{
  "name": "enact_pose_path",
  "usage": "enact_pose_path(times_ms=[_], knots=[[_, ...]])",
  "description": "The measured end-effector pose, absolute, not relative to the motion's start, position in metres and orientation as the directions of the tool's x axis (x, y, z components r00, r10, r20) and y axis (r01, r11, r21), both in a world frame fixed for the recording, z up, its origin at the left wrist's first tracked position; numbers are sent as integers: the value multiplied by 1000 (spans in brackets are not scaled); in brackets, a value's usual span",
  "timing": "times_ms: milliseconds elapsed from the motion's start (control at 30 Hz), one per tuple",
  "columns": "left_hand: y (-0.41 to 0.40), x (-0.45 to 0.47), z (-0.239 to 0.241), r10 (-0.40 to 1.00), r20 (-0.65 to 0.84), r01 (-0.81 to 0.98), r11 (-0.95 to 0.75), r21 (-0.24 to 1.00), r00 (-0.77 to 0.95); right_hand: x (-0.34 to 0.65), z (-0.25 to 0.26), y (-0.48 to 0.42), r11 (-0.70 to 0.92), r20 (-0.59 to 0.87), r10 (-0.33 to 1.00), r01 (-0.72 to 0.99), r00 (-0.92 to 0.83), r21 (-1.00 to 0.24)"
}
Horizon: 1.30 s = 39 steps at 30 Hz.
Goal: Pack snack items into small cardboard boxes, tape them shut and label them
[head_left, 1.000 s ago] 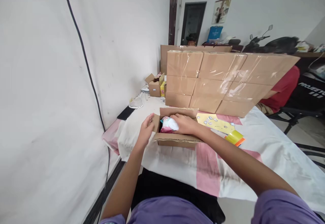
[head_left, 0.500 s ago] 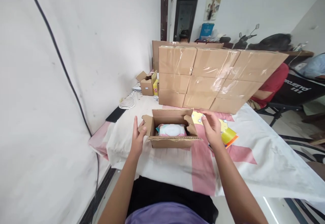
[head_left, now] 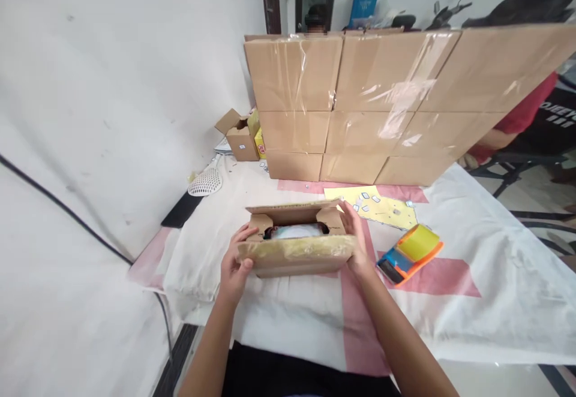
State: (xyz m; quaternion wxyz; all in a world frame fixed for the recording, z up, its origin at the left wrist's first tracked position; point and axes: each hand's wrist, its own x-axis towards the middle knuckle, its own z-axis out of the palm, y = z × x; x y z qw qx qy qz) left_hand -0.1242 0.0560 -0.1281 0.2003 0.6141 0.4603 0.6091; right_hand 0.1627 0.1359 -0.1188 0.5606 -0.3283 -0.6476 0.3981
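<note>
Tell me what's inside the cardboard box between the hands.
A pale-topped pack, apparently of wipes, lies inside. The end flaps partly hide its ends, the front flap its front; anything beneath cannot be seen.

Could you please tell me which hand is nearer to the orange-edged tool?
Right. The right hand holds the box at one end, left of the tool; the left hand holds the opposite end, farther off.

We see matt brown cardboard in the box [head_left: 297, 267], its front flap [head_left: 297, 247] carrying a creased, faintly shiny coating. The pack [head_left: 297, 231] inside looks like smooth plastic. Behind, glossy clear film [head_left: 398, 112] streaks the stack [head_left: 292, 133] of matt cardboard. We find wrinkled, matt cloth [head_left: 450, 331] beneath, a papery yellow sheet [head_left: 387, 210], and a matt, scuffed wall [head_left: 112, 85].
</note>
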Motion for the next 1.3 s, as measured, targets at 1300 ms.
enact_pose_path(times_ms=[1300], knots=[[67,-82,-56,751,482,824,-558,98,451,181,-107,153,705,633,705,226,-319,-672]])
